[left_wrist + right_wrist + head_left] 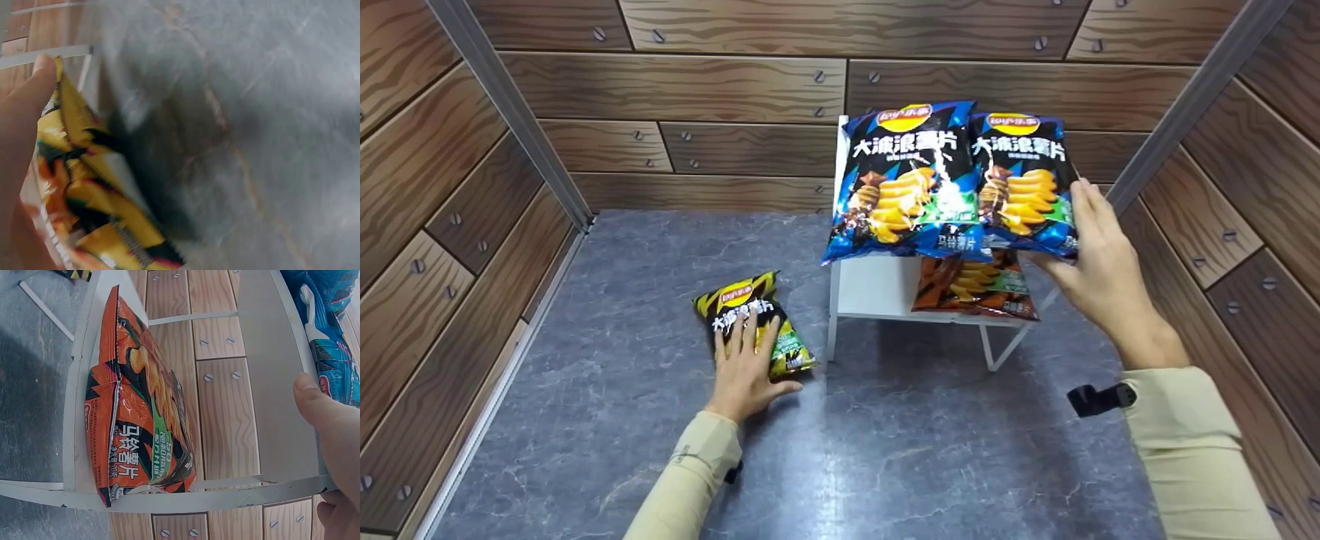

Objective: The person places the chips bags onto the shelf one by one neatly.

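Note:
On the floor at left in the head view lies a yellow and black chip bag (791, 352). My left hand (744, 375) rests over it with straight, spread fingers, the thumb out to the side. In the left wrist view the thumb overlaps the yellow bag's (95, 185) upper edge. My right hand (1110, 262) grips the right side of a blue chip bag (1020, 180) on a white rack's top, thumb at the front and fingers along the side. A second blue chip bag (907, 187) sits just left of it.
An orange chip bag (140, 422) leans on the lower level of the white rack (877, 289). Its thin bent legs (994, 360) stand on the grey marbled floor (607, 390). Wood-patterned walls (682, 86) close in the back and both sides.

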A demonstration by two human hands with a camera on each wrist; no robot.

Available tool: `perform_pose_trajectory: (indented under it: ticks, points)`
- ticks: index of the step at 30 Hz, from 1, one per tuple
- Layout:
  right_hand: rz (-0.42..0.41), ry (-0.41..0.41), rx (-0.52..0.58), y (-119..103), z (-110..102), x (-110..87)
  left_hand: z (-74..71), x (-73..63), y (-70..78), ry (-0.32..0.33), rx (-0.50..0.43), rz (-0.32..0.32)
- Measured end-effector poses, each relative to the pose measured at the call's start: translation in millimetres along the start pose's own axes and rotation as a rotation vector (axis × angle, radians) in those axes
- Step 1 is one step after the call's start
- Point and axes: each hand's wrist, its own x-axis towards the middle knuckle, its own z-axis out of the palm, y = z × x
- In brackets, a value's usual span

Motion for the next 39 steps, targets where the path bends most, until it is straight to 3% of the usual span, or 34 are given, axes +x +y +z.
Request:
perform_pose_trajectory:
  ticks: [5,9,14,21,30,39]
  points:
    - [0.012,-0.01,0.008,-1.7,-0.7,-0.2,14.7,1.3,-0.8,0.047,0.081,-0.022]
    - [0.002,0.003,0.005,-2.1,-1.2,0.4,23.7,2.4,-3.1,0.152,0.132,0.02]
    - [-0.005,0.007,-0.003,-0.8,-0.8,0.6,30.1,3.1,-5.0,0.231,0.144,0.053]
    - [-0.002,0.001,-0.005,0.1,-0.8,0.4,28.6,1.9,-5.1,0.243,0.138,0.038]
    - [0.008,-0.008,-0.001,0.5,-1.1,0.3,19.8,-2.4,-12.6,0.297,0.095,0.094]
    - [0.015,-0.013,-0.001,-0.3,-1.2,0.2,1.3,-12.9,-20.6,0.236,0.025,0.111]
